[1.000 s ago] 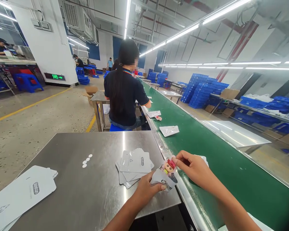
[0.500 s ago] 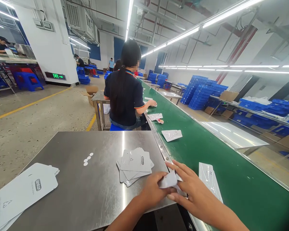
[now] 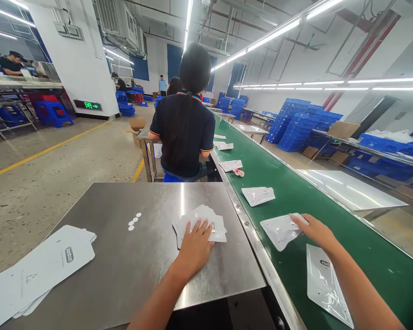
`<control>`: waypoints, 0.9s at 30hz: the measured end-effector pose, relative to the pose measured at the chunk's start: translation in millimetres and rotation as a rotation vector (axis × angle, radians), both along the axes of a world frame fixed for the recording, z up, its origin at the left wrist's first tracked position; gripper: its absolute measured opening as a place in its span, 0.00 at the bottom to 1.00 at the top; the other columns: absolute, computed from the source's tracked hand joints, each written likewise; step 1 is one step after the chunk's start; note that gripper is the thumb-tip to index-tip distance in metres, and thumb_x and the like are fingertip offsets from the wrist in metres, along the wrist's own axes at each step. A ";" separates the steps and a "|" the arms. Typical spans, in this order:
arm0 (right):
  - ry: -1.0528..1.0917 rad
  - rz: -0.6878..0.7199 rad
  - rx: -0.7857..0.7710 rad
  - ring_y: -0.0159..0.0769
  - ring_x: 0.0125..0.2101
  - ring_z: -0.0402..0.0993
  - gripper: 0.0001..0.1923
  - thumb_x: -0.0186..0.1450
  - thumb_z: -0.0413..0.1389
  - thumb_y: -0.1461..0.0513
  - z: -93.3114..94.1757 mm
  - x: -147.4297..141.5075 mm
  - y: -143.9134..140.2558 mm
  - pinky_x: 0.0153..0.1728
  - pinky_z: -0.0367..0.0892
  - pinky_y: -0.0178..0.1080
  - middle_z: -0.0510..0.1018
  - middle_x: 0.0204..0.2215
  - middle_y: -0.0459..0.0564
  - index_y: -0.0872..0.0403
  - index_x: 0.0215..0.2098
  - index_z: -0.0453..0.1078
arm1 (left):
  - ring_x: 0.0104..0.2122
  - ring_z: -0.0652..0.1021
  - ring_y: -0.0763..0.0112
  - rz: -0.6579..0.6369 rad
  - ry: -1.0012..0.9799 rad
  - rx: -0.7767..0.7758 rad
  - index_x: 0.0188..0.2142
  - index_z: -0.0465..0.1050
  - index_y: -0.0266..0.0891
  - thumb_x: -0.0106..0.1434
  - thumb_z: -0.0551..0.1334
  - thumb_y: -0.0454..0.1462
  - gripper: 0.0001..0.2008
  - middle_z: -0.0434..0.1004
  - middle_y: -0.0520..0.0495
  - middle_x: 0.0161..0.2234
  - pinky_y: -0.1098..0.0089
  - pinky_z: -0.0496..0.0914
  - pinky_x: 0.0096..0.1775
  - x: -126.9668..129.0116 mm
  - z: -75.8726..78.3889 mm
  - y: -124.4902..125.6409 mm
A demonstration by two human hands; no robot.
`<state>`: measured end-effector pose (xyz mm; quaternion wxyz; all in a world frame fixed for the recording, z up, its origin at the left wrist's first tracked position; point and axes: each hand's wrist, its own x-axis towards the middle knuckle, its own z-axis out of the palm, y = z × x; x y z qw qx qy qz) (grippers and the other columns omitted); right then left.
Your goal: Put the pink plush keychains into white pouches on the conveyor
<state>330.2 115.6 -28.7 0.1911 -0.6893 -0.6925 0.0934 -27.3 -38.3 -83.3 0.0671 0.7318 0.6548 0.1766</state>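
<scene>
My left hand (image 3: 197, 245) lies with fingers spread on a small stack of white printed pouches (image 3: 220, 227) on the metal table; its fingers cover part of the top one. Over the green belt, my right hand (image 3: 316, 231) pinches the right end of a shiny white plastic pouch (image 3: 278, 231), which is slightly bent near the fingers. Below my right hand, another glossy pouch (image 3: 326, 279) with a dark logo rests on the belt, partly behind my forearm.
The metal table (image 3: 117, 275) holds a fanned stack of white pouches (image 3: 51, 270) at left and several white round stickers (image 3: 133, 222). Further along the green belt (image 3: 365, 256) lie a pouch (image 3: 258, 195) and a small pink item (image 3: 239, 172). A co-worker (image 3: 187, 133) sits ahead.
Both hands were together at the table's edge around a folded white pouch. They have parted: the left moved onto the stack, the right carried a pouch over the belt.
</scene>
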 end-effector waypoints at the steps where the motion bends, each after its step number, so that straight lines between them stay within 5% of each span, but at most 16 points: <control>1: -0.085 -0.029 0.029 0.55 0.33 0.75 0.28 0.59 0.49 0.45 -2.0 -1.3 1.9 0.29 0.67 0.49 0.77 0.37 0.66 0.59 0.40 0.73 | 0.58 0.61 0.55 0.019 -0.010 0.019 0.55 0.64 0.41 0.63 0.52 0.35 0.20 0.63 0.45 0.57 0.45 0.50 0.58 1.3 0.5 -0.4; 3: -0.201 0.002 0.148 0.59 0.46 0.68 0.29 0.61 0.47 0.46 -2.8 -16.8 -3.4 0.40 0.66 0.54 0.69 0.49 0.67 0.60 0.48 0.68 | 0.57 0.64 0.57 0.043 -0.039 0.051 0.52 0.67 0.44 0.64 0.51 0.34 0.18 0.67 0.47 0.55 0.45 0.50 0.58 2.2 3.3 -1.6; 5: -0.183 0.195 0.280 0.54 0.52 0.63 0.25 0.63 0.46 0.49 -0.5 -47.6 -19.2 0.48 0.62 0.53 0.66 0.53 0.61 0.57 0.51 0.66 | 0.56 0.65 0.59 0.041 -0.057 0.080 0.50 0.68 0.46 0.64 0.51 0.33 0.17 0.69 0.50 0.53 0.44 0.47 0.59 0.4 5.9 -3.1; 9: -0.048 0.743 0.233 0.42 0.55 0.60 0.22 0.65 0.47 0.53 5.5 -124.5 -60.3 0.53 0.61 0.46 0.63 0.57 0.51 0.49 0.56 0.59 | 0.58 0.63 0.61 0.037 -0.029 0.119 0.51 0.67 0.50 0.62 0.50 0.27 0.22 0.70 0.54 0.53 0.43 0.39 0.59 -3.9 8.1 -6.3; 12: -0.023 0.962 0.217 0.43 0.57 0.57 0.26 0.65 0.50 0.55 3.6 -165.8 -76.6 0.55 0.59 0.48 0.60 0.59 0.51 0.49 0.60 0.54 | 0.59 0.61 0.58 0.042 -0.020 0.107 0.51 0.67 0.49 0.61 0.51 0.28 0.22 0.69 0.53 0.54 0.41 0.38 0.58 -3.6 13.4 -9.5; 17: 0.022 1.105 0.245 0.42 0.53 0.62 0.16 0.67 0.46 0.60 3.4 -187.5 -78.7 0.56 0.56 0.49 0.70 0.52 0.47 0.47 0.53 0.63 | 0.58 0.61 0.59 -0.006 -0.107 0.132 0.53 0.65 0.46 0.60 0.51 0.28 0.23 0.68 0.51 0.54 0.43 0.42 0.59 -4.8 33.5 -16.4; 21: 0.140 1.170 0.184 0.42 0.52 0.63 0.26 0.65 0.49 0.51 27.6 -175.7 -83.6 0.54 0.57 0.46 0.68 0.53 0.53 0.52 0.58 0.57 | 0.52 0.70 0.64 -0.074 -0.338 0.121 0.54 0.64 0.44 0.64 0.48 0.30 0.20 0.72 0.49 0.51 0.53 0.54 0.58 -6.2 56.5 -22.1; 24: 0.164 1.148 0.228 0.38 0.42 0.69 0.20 0.66 0.49 0.53 48.4 -161.8 -91.6 0.43 0.65 0.39 0.73 0.43 0.54 0.54 0.52 0.64 | 0.46 0.74 0.65 -0.098 -0.662 -0.047 0.53 0.65 0.48 0.66 0.48 0.37 0.18 0.74 0.51 0.49 0.61 0.65 0.50 -3.3 74.4 -23.3; 27: 0.081 1.107 0.280 0.30 0.28 0.69 0.14 0.69 0.44 0.60 62.4 -154.9 -99.0 0.30 0.63 0.32 0.73 0.28 0.49 0.54 0.40 0.71 | 0.46 0.73 0.63 -0.235 -0.979 -0.289 0.52 0.67 0.47 0.60 0.59 0.41 0.20 0.73 0.51 0.49 0.66 0.66 0.47 1.3 80.7 -17.7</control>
